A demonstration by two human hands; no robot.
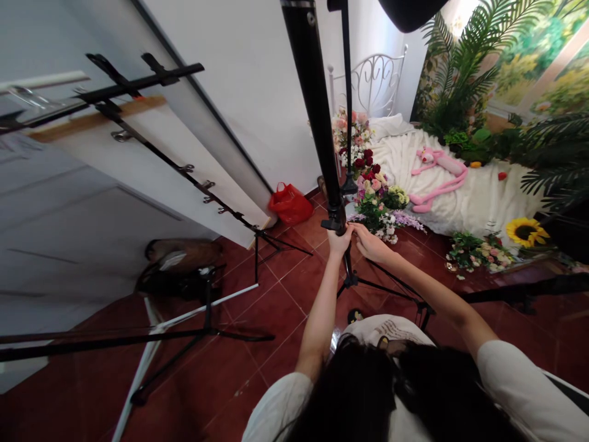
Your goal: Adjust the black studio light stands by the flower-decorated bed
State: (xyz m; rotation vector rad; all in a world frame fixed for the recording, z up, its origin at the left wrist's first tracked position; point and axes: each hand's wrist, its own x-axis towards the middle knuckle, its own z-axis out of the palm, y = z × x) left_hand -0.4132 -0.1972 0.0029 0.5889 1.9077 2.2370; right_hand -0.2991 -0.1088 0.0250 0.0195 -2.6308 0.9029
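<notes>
A black light stand [315,104] rises in front of me, leaning slightly, with its locking collar [335,216] low on the thick tube. Just under that collar, my left hand [339,242] is wrapped around the pole. My right hand [372,244] meets it from the right side, fingers pinched together close to the left thumb. What the right fingertips grip is hidden. Below both hands, the thin lower tube runs down to spread tripod legs [352,279] on the floor.
More black stands [207,307] spread their legs at left, beside a clipped white backdrop board [184,159]. A red plastic bag [291,204] lies by the wall. At right are flowers [368,178], a white-draped bed [483,202] with a pink plush toy [442,169], and palm fronds [464,73].
</notes>
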